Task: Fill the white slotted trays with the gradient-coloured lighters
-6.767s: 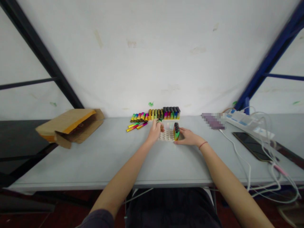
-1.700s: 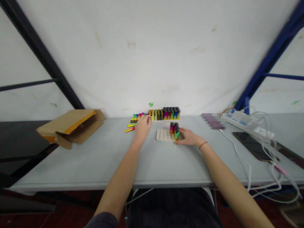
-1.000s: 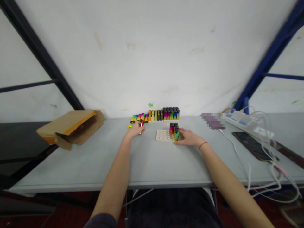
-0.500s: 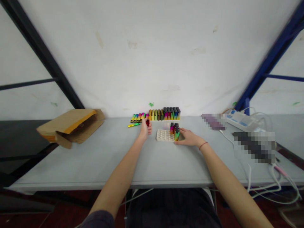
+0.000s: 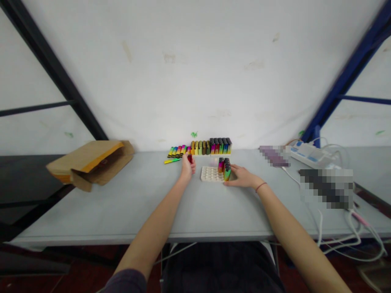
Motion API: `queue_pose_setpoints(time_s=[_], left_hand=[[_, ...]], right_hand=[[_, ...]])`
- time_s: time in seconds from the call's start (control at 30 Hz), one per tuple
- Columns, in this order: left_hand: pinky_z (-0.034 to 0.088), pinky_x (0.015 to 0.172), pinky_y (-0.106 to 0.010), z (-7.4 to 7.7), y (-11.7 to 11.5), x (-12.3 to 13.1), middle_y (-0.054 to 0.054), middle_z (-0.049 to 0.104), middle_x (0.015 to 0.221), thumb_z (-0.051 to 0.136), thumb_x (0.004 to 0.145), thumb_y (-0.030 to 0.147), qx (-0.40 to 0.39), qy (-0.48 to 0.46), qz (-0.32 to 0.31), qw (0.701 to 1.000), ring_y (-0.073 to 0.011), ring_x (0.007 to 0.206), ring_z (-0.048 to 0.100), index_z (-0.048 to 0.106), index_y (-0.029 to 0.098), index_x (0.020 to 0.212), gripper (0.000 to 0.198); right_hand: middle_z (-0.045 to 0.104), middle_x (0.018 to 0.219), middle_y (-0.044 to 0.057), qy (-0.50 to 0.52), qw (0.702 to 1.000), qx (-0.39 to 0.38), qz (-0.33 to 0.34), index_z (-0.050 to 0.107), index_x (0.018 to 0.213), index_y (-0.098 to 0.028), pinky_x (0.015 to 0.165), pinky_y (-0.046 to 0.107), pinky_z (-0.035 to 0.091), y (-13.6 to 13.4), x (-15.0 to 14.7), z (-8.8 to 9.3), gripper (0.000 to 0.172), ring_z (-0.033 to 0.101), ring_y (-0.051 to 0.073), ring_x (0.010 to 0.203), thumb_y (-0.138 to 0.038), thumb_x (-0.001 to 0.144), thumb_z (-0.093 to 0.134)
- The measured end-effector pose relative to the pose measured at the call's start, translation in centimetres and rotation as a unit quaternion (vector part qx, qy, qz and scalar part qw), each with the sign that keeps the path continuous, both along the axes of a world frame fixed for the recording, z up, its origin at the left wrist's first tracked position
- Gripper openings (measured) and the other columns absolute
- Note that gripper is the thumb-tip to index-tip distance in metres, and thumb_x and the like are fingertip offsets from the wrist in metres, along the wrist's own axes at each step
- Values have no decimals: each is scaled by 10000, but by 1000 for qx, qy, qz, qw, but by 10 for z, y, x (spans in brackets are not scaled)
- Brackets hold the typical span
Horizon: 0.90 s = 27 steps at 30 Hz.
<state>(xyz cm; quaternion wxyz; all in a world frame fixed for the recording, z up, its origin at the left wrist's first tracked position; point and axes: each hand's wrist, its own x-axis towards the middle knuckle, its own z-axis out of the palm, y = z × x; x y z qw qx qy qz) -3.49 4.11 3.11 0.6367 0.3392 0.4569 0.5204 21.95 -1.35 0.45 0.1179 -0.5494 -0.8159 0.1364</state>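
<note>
A shiny red lighter (image 5: 190,158) is in my left hand (image 5: 185,167), whose fingers are curled around it, left of a pale tray with round holes (image 5: 210,174). My right hand (image 5: 244,178) grips the right end of that tray, thumb at the front corner and fingers farther back. Several colourful lighters with black tops (image 5: 227,170) stand upright in the tray's right side, close to those fingers. Behind my left hand, several multicoloured lighters (image 5: 179,151) lie side by side, and a single yellow-green one (image 5: 172,161) lies in front of them.
By the wall stand a block of yellow and dark lighters (image 5: 200,147) and a full tray of black-topped lighters (image 5: 220,145). An opened cardboard box (image 5: 91,160) lies left. On the right are a power strip (image 5: 310,152), white cables (image 5: 351,238) and two pixelated objects.
Almost nothing differs. My left hand stays around the red lighter with a very slight shift, and my right hand keeps its place at the tray.
</note>
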Motion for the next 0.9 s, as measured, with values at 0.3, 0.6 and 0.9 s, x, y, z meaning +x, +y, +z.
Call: queue_pose_setpoints(time_s=[0.3, 0.6, 0.9], left_hand=[[76, 340, -180, 5, -2, 2, 91, 219, 384, 285, 912, 469, 5, 30, 9, 1000, -58, 290, 128, 313, 226, 589, 406], [86, 353, -192, 4, -2, 2, 97, 202, 395, 317, 895, 542, 20, 8, 62, 998, -64, 303, 136, 316, 233, 614, 418], [345, 487, -206, -7, -5, 9, 66, 448, 618, 463, 911, 482, 235, 142, 41, 961, -94, 476, 404, 467, 224, 932, 259]], right_hand=[[477, 1489, 207, -1, 1000, -5, 8, 520, 1418, -121, 1132, 522, 355, -1, 0, 3, 862, 484, 382, 1343, -671, 765, 632], [483, 1490, 195, 7, 1000, 5, -1, 535, 1405, -154, 1122, 535, 364, 0, 1, -1, 843, 488, 386, 1341, -673, 750, 649], [500, 1472, 201, 12, 1000, 7, -4, 540, 1398, -142, 1125, 525, 362, -1, -1, 1, 841, 496, 381, 1333, -658, 748, 669]])
